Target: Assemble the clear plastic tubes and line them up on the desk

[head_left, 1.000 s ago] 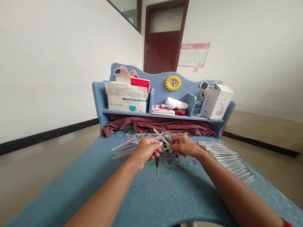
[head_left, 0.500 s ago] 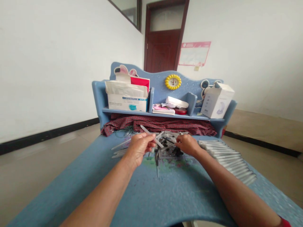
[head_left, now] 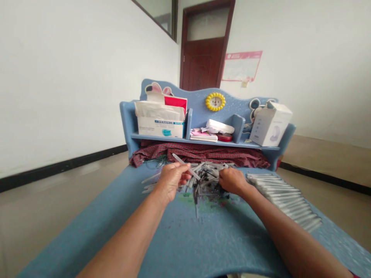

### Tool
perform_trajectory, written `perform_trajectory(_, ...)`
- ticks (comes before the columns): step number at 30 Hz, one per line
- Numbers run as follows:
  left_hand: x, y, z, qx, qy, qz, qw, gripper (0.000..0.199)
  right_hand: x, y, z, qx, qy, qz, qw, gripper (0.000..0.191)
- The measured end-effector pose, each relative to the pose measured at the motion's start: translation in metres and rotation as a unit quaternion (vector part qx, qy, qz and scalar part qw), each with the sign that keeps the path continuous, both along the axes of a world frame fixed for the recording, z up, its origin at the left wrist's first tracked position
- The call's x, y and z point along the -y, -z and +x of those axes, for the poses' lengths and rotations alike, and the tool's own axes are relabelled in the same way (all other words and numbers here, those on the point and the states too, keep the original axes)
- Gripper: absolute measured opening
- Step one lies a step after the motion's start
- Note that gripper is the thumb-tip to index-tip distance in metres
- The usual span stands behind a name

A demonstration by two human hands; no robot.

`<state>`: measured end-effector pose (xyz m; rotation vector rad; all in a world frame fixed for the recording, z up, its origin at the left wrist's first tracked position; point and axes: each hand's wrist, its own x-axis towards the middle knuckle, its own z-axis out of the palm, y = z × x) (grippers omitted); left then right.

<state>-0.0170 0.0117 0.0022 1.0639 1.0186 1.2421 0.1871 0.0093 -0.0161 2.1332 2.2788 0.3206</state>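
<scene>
My left hand (head_left: pixel 173 179) pinches a slim, whitish translucent pen barrel (head_left: pixel 181 160) between thumb and fingers. It is held at a slant, its upper end pointing to the far left. Beneath and beyond it spreads a loose pile of similar whitish and black pen parts (head_left: pixel 207 172) on the blue table (head_left: pixel 185 239). My right hand (head_left: pixel 233 179) is at the pile's right side, fingers closed and turned down among the parts. Whatever it grips is hidden behind the fingers. To its right, many whitish pens (head_left: pixel 284 197) lie side by side in a row.
A blue shelf (head_left: pixel 162 138) rises at the table's back, with checked cloth (head_left: pixel 188 151) bunched under it. On it stand an open mask box (head_left: pixel 159 125), papers (head_left: pixel 203 136), a red tin (head_left: pixel 224 138) and a white carton (head_left: pixel 271 123). Several pens (head_left: pixel 149 183) lie left of the pile.
My right hand has closed in lower over the pile's right side, and the dark thin piece seen at its fingertips is no longer visible there. My left hand still holds the barrel. The view has shifted slightly.
</scene>
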Motion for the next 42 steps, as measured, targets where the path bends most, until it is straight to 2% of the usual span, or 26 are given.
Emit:
perform_trajectory(3,-0.008,0.003,-0.008,0.027,-0.022,-0.012,0.999,0.019,0.001,-0.007,0.007,-0.063,-0.029,-0.015,0.998,0.022)
perform_trajectory(5,-0.012,0.004,-0.014,0.055,-0.038,-0.028,0.997,0.016,0.003,-0.011,0.012,-0.156,-0.053,-0.065,0.984,0.019)
perform_trajectory(7,-0.015,0.006,-0.019,0.08,-0.054,-0.04,0.995,0.013,0.007,-0.014,0.016,-0.268,-0.08,-0.129,0.951,0.018)
perform_trajectory(10,-0.018,0.008,-0.024,0.094,-0.069,-0.045,0.992,0.011,0.013,-0.017,0.017,-0.405,-0.132,-0.19,0.884,0.016)
perform_trajectory(12,-0.018,0.009,-0.025,0.101,-0.075,-0.048,0.991,0.012,0.016,-0.017,0.016,-0.456,-0.16,-0.207,0.851,0.015)
perform_trajectory(15,-0.019,0.01,-0.027,0.112,-0.084,-0.049,0.989,0.013,0.017,-0.016,0.012,-0.49,-0.178,-0.221,0.824,0.015)
perform_trajectory(24,-0.02,0.013,-0.024,0.106,-0.087,-0.041,0.99,0.013,0.018,-0.011,0.008,-0.499,-0.188,-0.225,0.815,0.014)
perform_trajectory(30,-0.018,0.014,-0.02,0.095,-0.084,-0.04,0.991,0.013,0.018,-0.011,0.004,-0.496,-0.181,-0.209,0.823,0.013)
perform_trajectory(36,-0.019,0.011,-0.018,0.097,-0.096,-0.034,0.99,0.011,0.019,-0.015,0.001,-0.483,-0.19,-0.197,0.832,0.012)
perform_trajectory(42,-0.017,0.008,-0.016,0.106,-0.101,-0.034,0.989,0.011,0.021,-0.02,0.001,-0.494,-0.184,-0.209,0.823,0.01)
